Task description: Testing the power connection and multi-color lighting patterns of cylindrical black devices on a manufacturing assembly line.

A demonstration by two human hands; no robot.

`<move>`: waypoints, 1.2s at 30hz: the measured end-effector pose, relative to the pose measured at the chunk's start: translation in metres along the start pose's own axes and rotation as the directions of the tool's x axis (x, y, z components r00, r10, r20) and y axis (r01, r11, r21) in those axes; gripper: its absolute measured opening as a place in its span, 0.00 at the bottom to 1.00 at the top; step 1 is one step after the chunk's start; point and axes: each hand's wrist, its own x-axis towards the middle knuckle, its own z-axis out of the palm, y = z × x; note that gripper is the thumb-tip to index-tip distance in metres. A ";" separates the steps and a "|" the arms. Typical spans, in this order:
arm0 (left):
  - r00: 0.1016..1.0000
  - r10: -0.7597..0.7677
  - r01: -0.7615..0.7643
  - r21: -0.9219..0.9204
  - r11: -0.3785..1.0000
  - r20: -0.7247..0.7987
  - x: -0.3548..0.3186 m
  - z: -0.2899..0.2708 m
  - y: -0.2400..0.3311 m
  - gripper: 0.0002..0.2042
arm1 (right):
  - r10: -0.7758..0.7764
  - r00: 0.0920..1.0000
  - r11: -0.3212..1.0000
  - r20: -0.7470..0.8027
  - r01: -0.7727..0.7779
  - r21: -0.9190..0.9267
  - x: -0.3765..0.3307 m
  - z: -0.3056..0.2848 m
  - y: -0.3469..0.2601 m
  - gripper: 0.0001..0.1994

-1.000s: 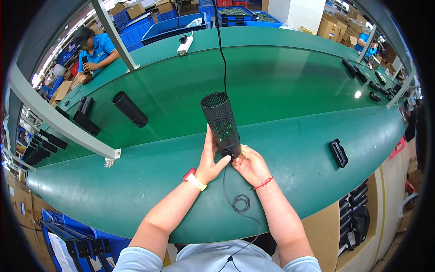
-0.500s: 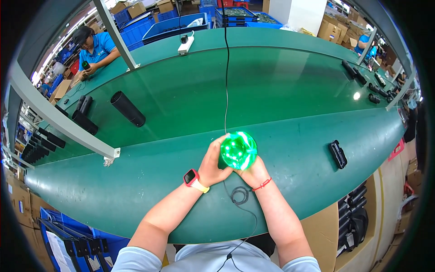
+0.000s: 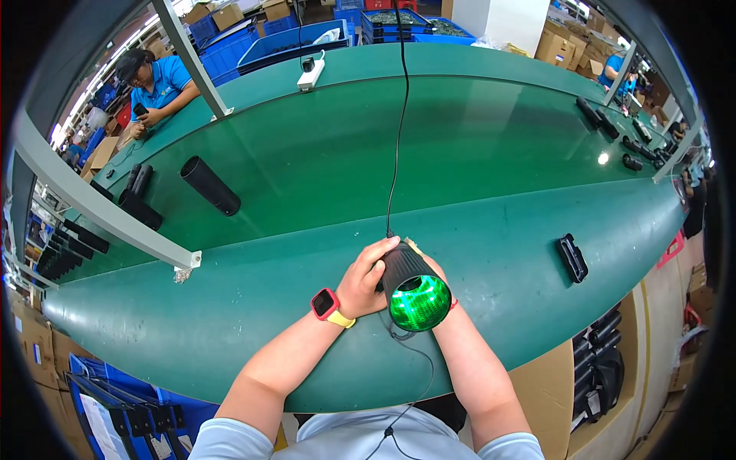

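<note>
Right hand (image 3: 432, 264) is mostly hidden behind the black, ribbed, plastic-looking cylinder (image 3: 404, 263), so can't tell how it's gripping. Left hand (image 3: 360, 285) is half-curled, fingers holding the cylinder's left side. It's up over the near middle of a smooth green worktop (image 3: 521, 253), with blue plastic bins (image 3: 222, 57) beyond the far edge. Its open end tips nearward, glowing bright green inside.

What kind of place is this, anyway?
Probably a factory workshop. Black tubes lie along a long green workbench, the left hand grips a glowing tube lit green inside, and a blue bin stands beyond the workbench.
</note>
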 end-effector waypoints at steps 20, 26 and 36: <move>0.981 0.150 -0.180 0.294 0.939 0.120 -0.002 -0.008 -0.018 0.48 | -0.053 0.998 0.998 -0.015 0.053 -0.036 -0.005 0.008 0.004 0.11; 0.986 0.130 -0.154 0.267 0.951 0.106 -0.001 -0.007 -0.020 0.47 | -0.075 0.996 0.996 -0.056 0.072 -0.045 0.000 0.000 0.003 0.11; 0.975 0.177 -0.215 0.379 0.900 0.134 0.001 -0.009 -0.008 0.46 | -0.076 0.996 0.994 -0.050 0.071 -0.089 -0.011 0.015 0.003 0.11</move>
